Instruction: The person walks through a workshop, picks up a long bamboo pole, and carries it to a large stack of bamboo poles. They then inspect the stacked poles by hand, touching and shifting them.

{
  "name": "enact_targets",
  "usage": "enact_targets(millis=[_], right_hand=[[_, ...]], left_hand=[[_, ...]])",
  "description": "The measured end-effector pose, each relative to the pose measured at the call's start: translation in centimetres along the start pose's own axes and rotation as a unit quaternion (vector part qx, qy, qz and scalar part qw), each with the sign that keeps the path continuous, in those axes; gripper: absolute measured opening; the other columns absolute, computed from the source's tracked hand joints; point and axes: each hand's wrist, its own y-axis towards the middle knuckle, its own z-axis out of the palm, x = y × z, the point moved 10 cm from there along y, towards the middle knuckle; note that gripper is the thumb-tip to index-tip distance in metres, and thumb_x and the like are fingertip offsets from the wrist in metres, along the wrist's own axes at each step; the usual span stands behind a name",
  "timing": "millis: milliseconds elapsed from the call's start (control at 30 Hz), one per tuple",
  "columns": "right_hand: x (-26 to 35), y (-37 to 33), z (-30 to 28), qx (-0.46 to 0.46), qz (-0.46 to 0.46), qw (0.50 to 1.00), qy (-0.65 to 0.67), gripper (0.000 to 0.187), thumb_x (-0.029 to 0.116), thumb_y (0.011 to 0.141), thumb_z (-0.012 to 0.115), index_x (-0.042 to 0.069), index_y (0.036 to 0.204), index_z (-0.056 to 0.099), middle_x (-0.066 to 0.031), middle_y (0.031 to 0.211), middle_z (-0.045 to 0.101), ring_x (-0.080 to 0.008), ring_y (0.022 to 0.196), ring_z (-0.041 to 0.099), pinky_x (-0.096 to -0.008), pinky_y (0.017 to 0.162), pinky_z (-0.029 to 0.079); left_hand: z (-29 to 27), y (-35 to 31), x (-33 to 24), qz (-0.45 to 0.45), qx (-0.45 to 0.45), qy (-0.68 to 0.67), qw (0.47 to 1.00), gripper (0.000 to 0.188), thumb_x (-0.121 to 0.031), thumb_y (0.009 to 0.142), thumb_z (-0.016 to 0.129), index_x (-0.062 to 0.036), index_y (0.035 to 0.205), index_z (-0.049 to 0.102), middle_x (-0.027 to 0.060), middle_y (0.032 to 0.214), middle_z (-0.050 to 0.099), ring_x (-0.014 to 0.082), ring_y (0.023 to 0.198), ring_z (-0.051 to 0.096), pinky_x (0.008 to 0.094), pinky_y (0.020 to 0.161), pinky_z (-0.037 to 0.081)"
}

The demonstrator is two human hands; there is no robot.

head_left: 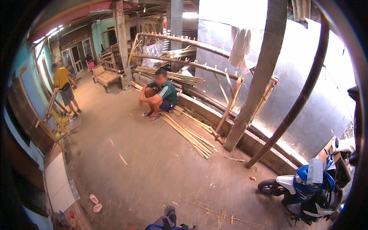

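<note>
Neither of my hands shows in the head view. At the lower edge a dark shoe or foot (171,214) and a bit of blue and dark cloth (165,226) come into the picture. Ahead, a person (163,94) in a green top and dark shorts squats with arms folded over the knees. Beside and behind that person lies a bundle of long split bamboo strips (188,134) on the floor. Thin bamboo shavings (220,214) are scattered on the ground just right of my foot.
A blue and white motorcycle (306,188) stands at the right. A concrete post (258,80) and a slanting pole (297,119) rise from a low wall. Pink sandals (96,203) lie at the left. Farther off are a bamboo bench (105,76) and a person in yellow (63,82).
</note>
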Motion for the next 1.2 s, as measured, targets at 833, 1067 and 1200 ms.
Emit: enact_targets(millis=[833,1067,1200], right_hand=[[17.2,37.5,-45.7,-0.173,0.096,0.849,0.489,0.031,0.028,0.1,0.057,0.0,0.112,0.064,-0.0096,0.086,0.068,-0.0182,0.069,0.066,-0.0308,0.06,0.054],[21.4,42.9,-52.6,-0.232,0.046,0.861,0.45,0.044,0.027,0.099,0.057,-0.002,0.132,0.06,-0.0111,0.092,0.07,-0.0182,0.074,0.068,-0.0312,0.066,0.055],[18.1,42.3,-44.2,-0.124,0.16,0.913,0.355,0.046,0.031,0.094,0.06,-0.006,0.121,0.066,-0.0162,0.093,0.072,-0.0252,0.077,0.069,-0.0375,0.073,0.056]], left_hand=[[-28.6,31.5,-28.4,0.083,0.02,-0.185,0.979,0.037,-0.034,0.098,0.052,-0.0055,0.116,0.068,0.0177,0.103,0.072,0.0298,0.092,0.07,0.0409,0.081,0.055],[-36.8,41.8,-30.1,-0.142,0.089,-0.424,0.89,0.031,-0.031,0.097,0.058,-0.0027,0.108,0.067,0.015,0.094,0.071,0.0244,0.077,0.069,0.037,0.072,0.056],[-50.1,50.0,-38.6,-0.086,0.021,-0.468,0.879,0.032,-0.032,0.1,0.057,-0.0012,0.098,0.064,0.0106,0.086,0.067,0.0158,0.062,0.06,0.0314,0.059,0.052]])
